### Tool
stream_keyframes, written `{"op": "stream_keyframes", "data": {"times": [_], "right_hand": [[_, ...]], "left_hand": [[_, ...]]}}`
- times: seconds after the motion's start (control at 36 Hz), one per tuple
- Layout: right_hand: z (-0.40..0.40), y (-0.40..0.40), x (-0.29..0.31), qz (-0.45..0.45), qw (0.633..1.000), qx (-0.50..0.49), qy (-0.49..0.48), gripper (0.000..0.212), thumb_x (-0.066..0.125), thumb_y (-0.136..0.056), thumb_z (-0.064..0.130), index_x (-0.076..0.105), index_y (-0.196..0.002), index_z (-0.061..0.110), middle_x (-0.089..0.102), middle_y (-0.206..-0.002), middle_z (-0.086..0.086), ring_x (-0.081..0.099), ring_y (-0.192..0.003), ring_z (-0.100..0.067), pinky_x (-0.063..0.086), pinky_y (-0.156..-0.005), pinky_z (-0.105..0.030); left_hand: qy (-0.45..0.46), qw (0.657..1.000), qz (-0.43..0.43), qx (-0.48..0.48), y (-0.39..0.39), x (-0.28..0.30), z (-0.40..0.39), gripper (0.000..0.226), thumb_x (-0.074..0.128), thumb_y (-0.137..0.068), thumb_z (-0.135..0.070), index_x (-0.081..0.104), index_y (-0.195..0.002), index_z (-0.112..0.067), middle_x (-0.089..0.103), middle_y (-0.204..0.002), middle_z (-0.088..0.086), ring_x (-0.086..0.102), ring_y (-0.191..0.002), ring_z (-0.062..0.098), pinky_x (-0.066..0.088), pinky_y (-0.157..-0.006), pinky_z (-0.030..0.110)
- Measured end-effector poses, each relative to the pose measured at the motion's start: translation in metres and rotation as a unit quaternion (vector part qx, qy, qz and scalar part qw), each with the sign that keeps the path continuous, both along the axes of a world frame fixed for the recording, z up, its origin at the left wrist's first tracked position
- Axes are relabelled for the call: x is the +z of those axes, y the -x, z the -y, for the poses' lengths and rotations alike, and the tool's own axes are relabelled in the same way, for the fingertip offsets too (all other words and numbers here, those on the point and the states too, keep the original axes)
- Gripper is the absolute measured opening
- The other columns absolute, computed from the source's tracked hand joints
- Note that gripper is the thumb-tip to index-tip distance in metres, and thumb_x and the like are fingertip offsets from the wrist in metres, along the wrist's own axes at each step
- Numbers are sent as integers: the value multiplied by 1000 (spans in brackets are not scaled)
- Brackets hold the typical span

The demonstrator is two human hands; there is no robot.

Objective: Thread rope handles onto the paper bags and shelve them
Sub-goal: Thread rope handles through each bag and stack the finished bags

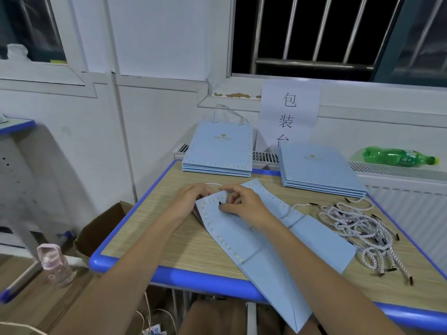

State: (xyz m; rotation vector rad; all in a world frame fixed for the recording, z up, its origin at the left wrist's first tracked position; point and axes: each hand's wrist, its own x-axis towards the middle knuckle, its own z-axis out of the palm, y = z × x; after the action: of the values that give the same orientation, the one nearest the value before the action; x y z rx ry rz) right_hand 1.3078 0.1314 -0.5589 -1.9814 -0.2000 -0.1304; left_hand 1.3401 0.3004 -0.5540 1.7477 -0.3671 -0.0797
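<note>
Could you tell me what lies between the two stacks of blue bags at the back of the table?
In the head view, between the left stack and the right stack, only bare tabletop shows.

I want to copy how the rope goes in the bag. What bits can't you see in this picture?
Head view only:
- Rope end and hole at the bag's top edge: hidden under the left hand and right hand.
- Folded blue paper bag: its logo is covered by the right forearm.
- Sign: bottom character blocked by the right stack of bags.
- Pile of rope handles: too tangled to count.
</note>
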Motion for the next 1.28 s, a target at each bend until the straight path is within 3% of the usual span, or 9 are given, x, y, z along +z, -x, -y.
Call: {"op": "stream_keyframes", "data": {"times": [0.11, 0.36, 0.56, 0.69, 0.83, 0.94, 1.08, 1.19, 1.28], "right_hand": [[2, -4, 0, 1, 1000, 7, -9, 34, 78, -74, 5, 61, -95, 24, 54, -66, 8, 51, -62, -4, 43, -63, -17], [6, -4, -2, 22, 999, 22, -8, 32, 79, -72, 4, 58, -91, 19, 39, -61, 8, 39, -59, -5, 37, -64, -20], [5, -3, -3, 41, 999, 34, -10, 33, 79, -71, 2, 57, -85, 23, 38, -61, 7, 38, -59, -6, 37, -64, -22], [5, -2, -4, 45, 998, 40, -11, 34, 78, -72, 3, 57, -84, 27, 38, -62, 8, 37, -57, -5, 36, -63, -24], [6, -1, -3, 36, 998, 49, -8, 34, 79, -72, 4, 57, -88, 25, 42, -63, 9, 39, -56, -3, 37, -63, -22], [5, -1, -3, 34, 998, 46, -6, 34, 78, -74, 5, 57, -89, 27, 45, -63, 10, 42, -56, -1, 39, -64, -19], [4, 1, -3, 37, 998, 43, -18, 31, 75, -76, 4, 58, -89, 27, 50, -66, 9, 45, -56, 2, 41, -64, -15], [4, 2, -3, 43, 998, 42, -21, 29, 74, -78, 4, 60, -92, 25, 52, -65, 11, 47, -59, -3, 43, -66, -18], [3, 3, -3, 50, 998, 40, -14, 30, 72, -81, 5, 61, -94, 29, 53, -66, 10, 48, -62, -8, 44, -68, -23]], "left_hand": [[-12, 999, -30, 12, -1, 5, 1, 37, 41, -89, -12, 66, -63, -12, 58, -60, 1, 52, -61, 14, 41, -52, 14], [-108, 986, -88, -96, -5, 15, -6, 18, 59, -90, -23, 76, -88, -19, 73, -89, 5, 68, -76, 16, 50, -59, 25], [-157, 957, -140, -199, -18, 26, -12, 28, 53, -93, -11, 77, -81, -21, 73, -86, -4, 66, -79, 9, 50, -68, 20], [-222, 945, -139, -194, -24, 28, -10, 15, 55, -92, -10, 70, -96, -8, 69, -96, 7, 61, -90, 17, 46, -85, 30], [-162, 969, -136, -130, -25, 23, -8, 16, 56, -93, -20, 61, -94, -4, 60, -84, 8, 53, -75, 18, 44, -67, 26], [-191, 971, -121, -75, -21, 22, 1, 21, 62, -89, -30, 54, -88, -10, 53, -77, 9, 48, -69, 21, 38, -59, 27], [-200, 975, -96, -13, -14, 14, 16, 22, 52, -90, -12, 47, -69, -10, 45, -66, 3, 41, -60, 16, 29, -55, 25], [-98, 992, -77, -36, -6, 8, 6, 21, 52, -94, -15, 63, -77, -8, 60, -71, 2, 56, -60, 12, 42, -55, 19], [-95, 994, -40, -46, -2, 6, 1, 26, 51, -96, -24, 71, -90, -7, 69, -79, -1, 63, -67, 6, 46, -60, 12]]}}
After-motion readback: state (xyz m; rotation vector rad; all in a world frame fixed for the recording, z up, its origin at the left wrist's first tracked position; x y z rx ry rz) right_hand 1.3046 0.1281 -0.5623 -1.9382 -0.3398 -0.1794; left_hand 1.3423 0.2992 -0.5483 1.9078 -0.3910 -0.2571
